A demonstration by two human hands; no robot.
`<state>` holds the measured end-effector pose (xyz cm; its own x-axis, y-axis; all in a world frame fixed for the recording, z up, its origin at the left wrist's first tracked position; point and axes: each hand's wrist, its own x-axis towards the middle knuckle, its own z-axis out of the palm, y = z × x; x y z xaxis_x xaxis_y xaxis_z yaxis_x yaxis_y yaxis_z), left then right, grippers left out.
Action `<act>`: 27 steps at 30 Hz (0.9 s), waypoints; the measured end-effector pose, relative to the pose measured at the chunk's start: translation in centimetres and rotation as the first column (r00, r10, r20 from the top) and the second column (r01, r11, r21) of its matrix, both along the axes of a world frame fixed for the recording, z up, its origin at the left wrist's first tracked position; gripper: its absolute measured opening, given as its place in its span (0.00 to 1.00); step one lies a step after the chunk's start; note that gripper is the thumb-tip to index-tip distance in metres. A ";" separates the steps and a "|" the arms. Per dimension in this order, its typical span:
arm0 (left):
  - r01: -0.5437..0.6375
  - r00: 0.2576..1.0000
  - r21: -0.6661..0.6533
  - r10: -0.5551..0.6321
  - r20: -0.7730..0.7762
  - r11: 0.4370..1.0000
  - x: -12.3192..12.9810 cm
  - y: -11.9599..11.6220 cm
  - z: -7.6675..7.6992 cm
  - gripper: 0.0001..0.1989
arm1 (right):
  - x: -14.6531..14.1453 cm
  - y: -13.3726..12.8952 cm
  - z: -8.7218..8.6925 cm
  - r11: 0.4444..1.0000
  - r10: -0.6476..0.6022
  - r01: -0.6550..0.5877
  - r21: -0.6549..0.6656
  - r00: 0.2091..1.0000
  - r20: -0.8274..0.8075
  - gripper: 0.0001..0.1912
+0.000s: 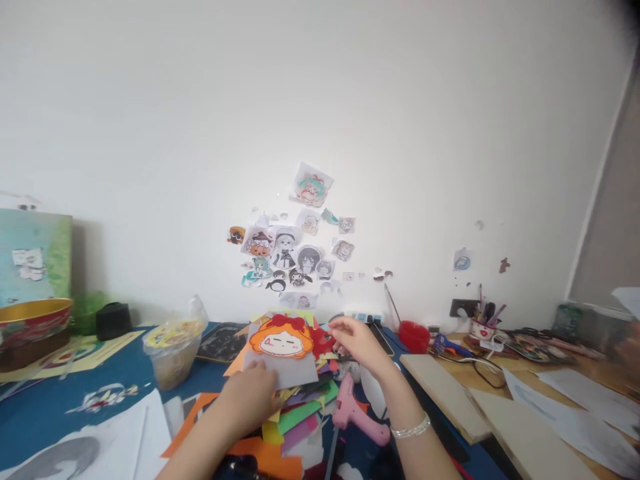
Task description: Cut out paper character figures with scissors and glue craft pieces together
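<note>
A grey-white paper sheet with a cartoon face drawing, with orange hair and a red bow, leans up over a heap of coloured paper scraps. My left hand grips the sheet at its lower left edge. Just right of the drawing, my right hand is curled with its fingertips together, close to red paper pieces. Whatever may be between those fingertips is hidden. Below the right wrist lies a pink glue gun, touched by neither hand.
At left stand a lidded plastic cup and a red-and-gold tin. Pale boards, a red bowl, a pen cup and loose papers lie to the right. Cut-out drawings hang on the wall.
</note>
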<state>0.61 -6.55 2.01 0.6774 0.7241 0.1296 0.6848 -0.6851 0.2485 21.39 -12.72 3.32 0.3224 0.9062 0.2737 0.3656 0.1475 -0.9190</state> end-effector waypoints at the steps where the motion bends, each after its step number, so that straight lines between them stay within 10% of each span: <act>1: 0.032 0.998 0.012 -0.031 -0.063 0.999 0.4 -0.7 -0.1 0.16 | -0.1 -0.3 0.2 1.000 0.009 -0.009 0.003 0.999 0.036 0.10; 5: -0.070 0.959 0.187 0.118 -0.258 0.980 1.8 -1.4 -1.3 0.29 | -0.1 -1.0 0.8 1.000 -0.002 -0.003 0.031 0.987 0.158 0.10; 17: -0.184 0.954 0.373 0.256 -0.156 0.910 2.7 -1.2 -1.4 0.19 | 0.0 -1.8 1.6 0.992 -0.043 0.014 0.123 0.971 0.237 0.10; 23: 0.018 0.979 0.241 0.032 -0.202 0.970 3.1 -5.8 -1.0 0.27 | -1.9 -4.6 2.1 0.982 -0.104 0.047 0.182 0.943 0.317 0.10; 27: 0.339 0.916 0.378 -0.394 0.076 0.861 0.3 -10.5 1.0 0.22 | -3.4 -8.1 -0.8 0.977 -0.072 0.011 0.211 0.956 0.285 0.10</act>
